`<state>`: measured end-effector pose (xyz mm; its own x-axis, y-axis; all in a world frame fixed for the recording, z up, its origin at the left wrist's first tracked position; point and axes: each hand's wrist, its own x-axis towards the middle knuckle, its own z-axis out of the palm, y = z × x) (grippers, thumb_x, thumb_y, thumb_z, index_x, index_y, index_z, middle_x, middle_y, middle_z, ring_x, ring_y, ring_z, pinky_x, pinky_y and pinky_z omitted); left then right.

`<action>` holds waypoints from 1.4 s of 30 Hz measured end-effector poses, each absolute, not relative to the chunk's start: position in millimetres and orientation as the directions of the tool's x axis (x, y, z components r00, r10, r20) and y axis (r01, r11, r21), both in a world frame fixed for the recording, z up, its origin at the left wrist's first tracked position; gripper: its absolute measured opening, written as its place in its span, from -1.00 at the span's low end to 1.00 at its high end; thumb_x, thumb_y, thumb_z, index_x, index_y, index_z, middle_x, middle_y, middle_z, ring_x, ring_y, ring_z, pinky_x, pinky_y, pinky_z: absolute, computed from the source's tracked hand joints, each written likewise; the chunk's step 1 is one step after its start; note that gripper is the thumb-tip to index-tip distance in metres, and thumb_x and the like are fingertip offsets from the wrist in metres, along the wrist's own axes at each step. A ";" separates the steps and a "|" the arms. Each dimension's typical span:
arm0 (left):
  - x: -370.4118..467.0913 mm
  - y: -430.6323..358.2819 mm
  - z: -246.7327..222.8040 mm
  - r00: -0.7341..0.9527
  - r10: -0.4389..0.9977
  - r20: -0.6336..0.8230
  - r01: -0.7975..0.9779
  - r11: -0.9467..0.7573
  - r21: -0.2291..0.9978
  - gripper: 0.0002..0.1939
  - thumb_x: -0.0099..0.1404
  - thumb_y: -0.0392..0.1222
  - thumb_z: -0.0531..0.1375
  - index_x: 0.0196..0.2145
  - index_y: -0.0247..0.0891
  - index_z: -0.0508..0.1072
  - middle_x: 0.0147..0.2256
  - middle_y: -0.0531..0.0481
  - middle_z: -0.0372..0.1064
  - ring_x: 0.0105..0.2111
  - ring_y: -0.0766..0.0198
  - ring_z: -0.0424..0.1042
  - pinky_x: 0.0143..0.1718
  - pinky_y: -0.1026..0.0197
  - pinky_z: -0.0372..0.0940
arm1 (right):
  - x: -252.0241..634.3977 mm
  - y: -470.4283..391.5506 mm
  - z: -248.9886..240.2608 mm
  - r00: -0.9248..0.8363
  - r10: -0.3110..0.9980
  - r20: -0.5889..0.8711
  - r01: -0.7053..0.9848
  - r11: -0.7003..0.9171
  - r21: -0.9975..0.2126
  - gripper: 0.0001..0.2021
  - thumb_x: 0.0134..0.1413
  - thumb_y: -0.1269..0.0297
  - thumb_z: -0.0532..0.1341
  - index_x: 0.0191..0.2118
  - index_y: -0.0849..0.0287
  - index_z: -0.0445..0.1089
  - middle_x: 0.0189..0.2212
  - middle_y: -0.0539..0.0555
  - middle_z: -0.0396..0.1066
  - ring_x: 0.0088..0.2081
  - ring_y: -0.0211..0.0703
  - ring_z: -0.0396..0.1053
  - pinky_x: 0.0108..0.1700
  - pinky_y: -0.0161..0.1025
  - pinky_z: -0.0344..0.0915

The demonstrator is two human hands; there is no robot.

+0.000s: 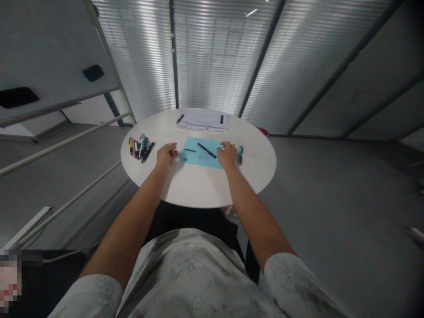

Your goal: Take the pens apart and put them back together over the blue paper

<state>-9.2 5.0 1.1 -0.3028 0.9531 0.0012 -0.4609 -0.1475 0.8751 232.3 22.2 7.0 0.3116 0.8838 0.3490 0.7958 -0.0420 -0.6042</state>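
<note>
Both hands rest at the blue paper (202, 158) on the table (198, 185). The left hand (166, 155) has its fingers curled, their hold unclear. The right hand (228, 154) lies loose beside a black pen (206, 150).

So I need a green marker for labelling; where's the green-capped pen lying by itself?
In the head view, the green-capped pen lies on the round table, just right of the right hand and the blue sheet.

light blue paper sheet (202, 160) flat on table, black pen (206, 150) lying diagonally on it, possibly capped
</note>
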 end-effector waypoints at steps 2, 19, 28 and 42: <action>-12.5 4.8 3.0 -0.280 0.958 -0.061 -0.558 -0.110 0.822 -0.85 -0.04 -0.34 0.20 -0.42 -0.30 0.44 -0.52 0.04 0.30 -0.56 0.43 0.27 -0.48 0.33 0.26 | 234.4 23.3 6.4 0.319 0.906 0.279 0.785 -0.088 -0.613 -0.66 0.11 0.29 0.09 -0.01 0.14 0.41 -0.04 0.24 0.38 0.00 0.06 0.31 0.04 -0.04 0.19; -16.9 2.9 6.7 -0.255 0.951 -0.173 -0.692 -0.055 0.720 -0.81 -0.05 -0.47 0.14 -0.41 -0.35 0.43 -0.56 0.01 0.29 -0.57 0.39 0.27 -0.53 0.32 0.22 | 232.8 21.4 6.4 0.291 0.926 0.239 0.825 -0.117 -0.552 -0.68 0.14 0.27 0.07 -0.04 0.12 0.45 -0.03 0.26 0.39 0.01 0.13 0.32 0.05 0.03 0.19; -15.7 3.1 6.4 -0.258 0.951 -0.173 -0.697 -0.060 0.714 -0.80 -0.04 -0.47 0.15 -0.40 -0.32 0.40 -0.55 0.02 0.27 -0.58 0.38 0.26 -0.53 0.32 0.22 | 224.8 22.9 4.7 0.130 0.935 0.330 0.865 0.056 -0.499 -0.70 0.15 0.27 0.11 -0.05 -0.05 0.49 0.00 0.10 0.38 0.06 0.03 0.28 0.09 -0.03 0.18; -16.6 4.3 6.0 -0.252 0.951 -0.176 -0.686 -0.047 0.726 -0.78 -0.06 -0.48 0.15 -0.41 -0.30 0.40 -0.55 0.02 0.27 -0.58 0.38 0.25 -0.54 0.29 0.19 | 218.3 16.8 2.7 -0.064 0.964 0.256 0.925 0.154 -0.347 -0.69 0.17 0.26 0.12 -0.04 -0.04 0.52 0.02 0.06 0.45 0.08 0.05 0.29 0.10 0.04 0.15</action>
